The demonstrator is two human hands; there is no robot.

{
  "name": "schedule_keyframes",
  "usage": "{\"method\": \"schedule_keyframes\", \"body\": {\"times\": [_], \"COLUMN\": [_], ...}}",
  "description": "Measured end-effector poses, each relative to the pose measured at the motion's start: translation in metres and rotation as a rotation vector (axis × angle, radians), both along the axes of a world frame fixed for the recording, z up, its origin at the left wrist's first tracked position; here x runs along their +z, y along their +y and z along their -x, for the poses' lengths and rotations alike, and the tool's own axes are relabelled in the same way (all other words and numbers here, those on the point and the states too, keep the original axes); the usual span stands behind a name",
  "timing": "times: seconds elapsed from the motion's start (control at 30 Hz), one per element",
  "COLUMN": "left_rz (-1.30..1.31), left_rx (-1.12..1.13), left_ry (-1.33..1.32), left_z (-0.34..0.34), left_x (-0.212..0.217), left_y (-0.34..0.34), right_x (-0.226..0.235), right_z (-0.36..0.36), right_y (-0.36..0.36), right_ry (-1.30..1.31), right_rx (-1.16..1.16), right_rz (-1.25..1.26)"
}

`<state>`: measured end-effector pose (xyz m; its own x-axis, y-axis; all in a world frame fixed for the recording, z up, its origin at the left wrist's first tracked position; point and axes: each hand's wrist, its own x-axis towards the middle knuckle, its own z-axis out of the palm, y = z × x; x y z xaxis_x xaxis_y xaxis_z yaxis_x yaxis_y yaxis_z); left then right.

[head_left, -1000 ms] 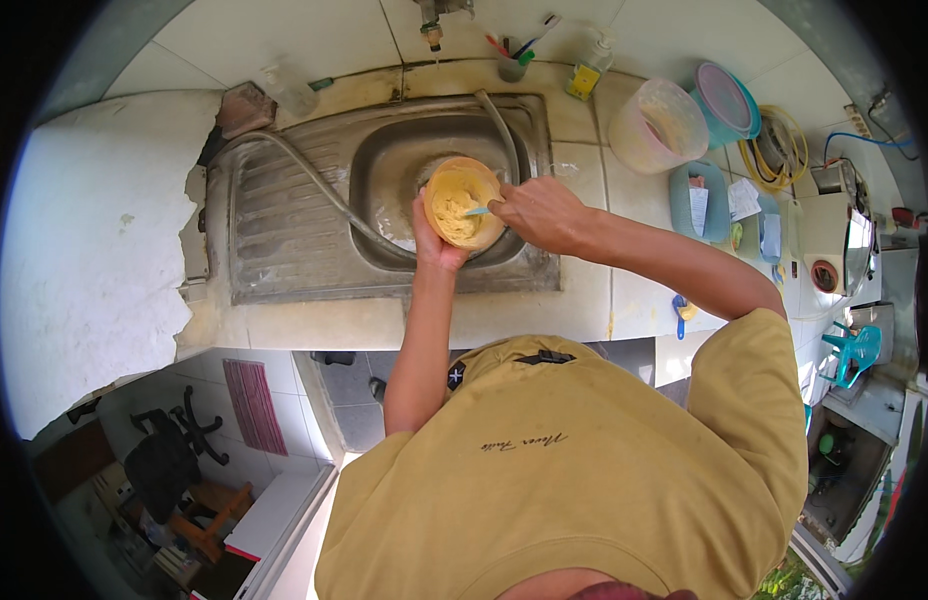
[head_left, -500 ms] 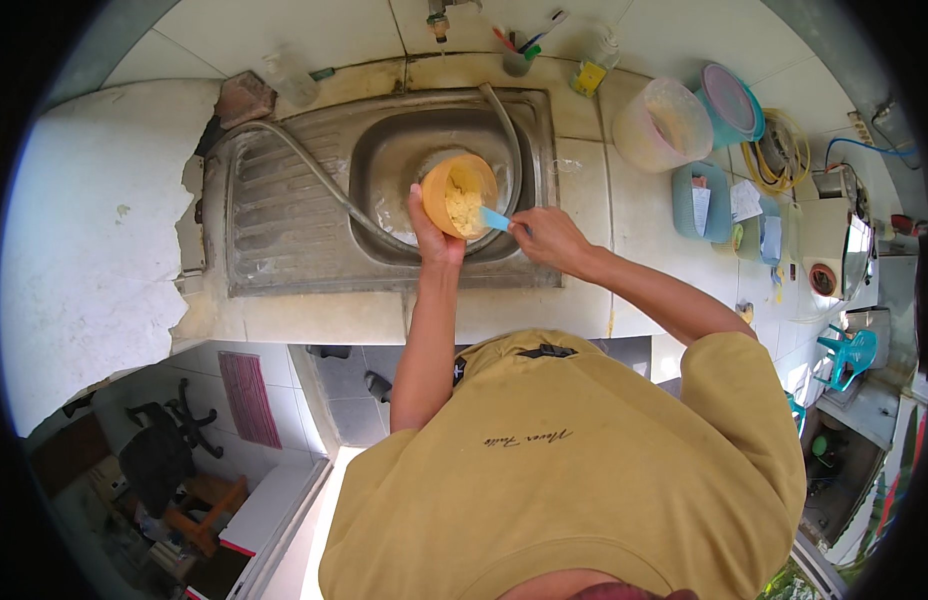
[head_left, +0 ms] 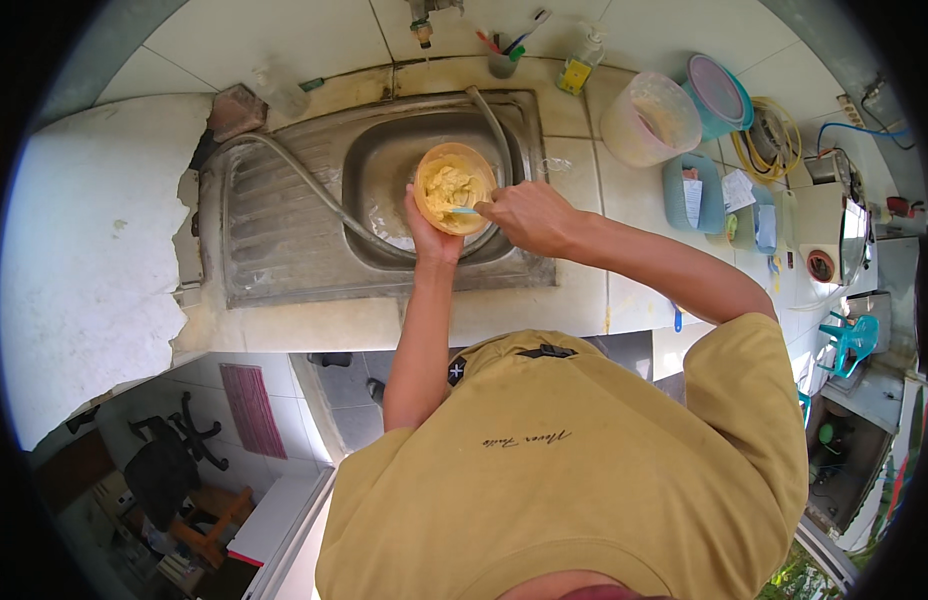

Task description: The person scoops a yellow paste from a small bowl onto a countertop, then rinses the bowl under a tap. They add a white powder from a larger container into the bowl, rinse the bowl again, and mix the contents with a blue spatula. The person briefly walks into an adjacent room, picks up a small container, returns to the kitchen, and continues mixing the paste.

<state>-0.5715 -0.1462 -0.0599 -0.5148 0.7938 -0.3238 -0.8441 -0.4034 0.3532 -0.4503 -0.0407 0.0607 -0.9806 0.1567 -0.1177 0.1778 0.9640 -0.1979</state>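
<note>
My left hand (head_left: 431, 232) is wrapped round the lower left side of an orange plastic bowl (head_left: 490, 182), holding it over the sink (head_left: 384, 150). Inside lies a lumpy pale yellow mixture (head_left: 452, 186). My right hand (head_left: 534, 218) is closed on the handle of a light blue spatula (head_left: 465, 210), whose blade end is sunk in the mixture and partly hidden. The bowl's mouth faces up toward me.
A grey hose (head_left: 314, 182) loops across the steel drainboard (head_left: 274, 230) and sink. Above hangs a tap (head_left: 421, 30). Right of the sink are a soap bottle (head_left: 581, 62), a large translucent tub (head_left: 634, 130) and a blue basket (head_left: 674, 185). A broken-edged white panel (head_left: 94, 260) covers the left.
The bowl has tipped so more of the mixture shows. My right hand and the spatula have moved left and up, with the blade deeper in the mixture. The view has shifted slightly.
</note>
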Motion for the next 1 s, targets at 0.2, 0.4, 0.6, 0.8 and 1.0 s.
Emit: {"method": "schedule_keyframes", "body": {"times": [0.2,0.4,0.6,0.8,1.0], "left_rz": [0.041,0.108,0.019,0.013,0.005], "left_rx": [-0.012,-0.056,-0.035,-0.016,0.040], "left_ry": [0.009,-0.019,-0.019,-0.015,0.034], "left_z": [-0.003,0.001,0.011,0.021,0.022], "left_x": [0.004,0.008,0.001,0.004,0.007], "left_y": [-0.002,-0.005,-0.008,-0.007,-0.003], "right_x": [0.016,0.016,0.011,0.003,-0.001], "right_z": [0.022,0.034,0.029,0.022,0.019], "right_y": [0.018,0.026,0.019,0.004,-0.006], "right_ry": [-0.028,-0.003,-0.015,0.010,0.015], "right_rx": [0.094,0.088,0.073,0.078,0.134], "right_rz": [-0.086,-0.152,-0.098,-0.063,-0.001]}}
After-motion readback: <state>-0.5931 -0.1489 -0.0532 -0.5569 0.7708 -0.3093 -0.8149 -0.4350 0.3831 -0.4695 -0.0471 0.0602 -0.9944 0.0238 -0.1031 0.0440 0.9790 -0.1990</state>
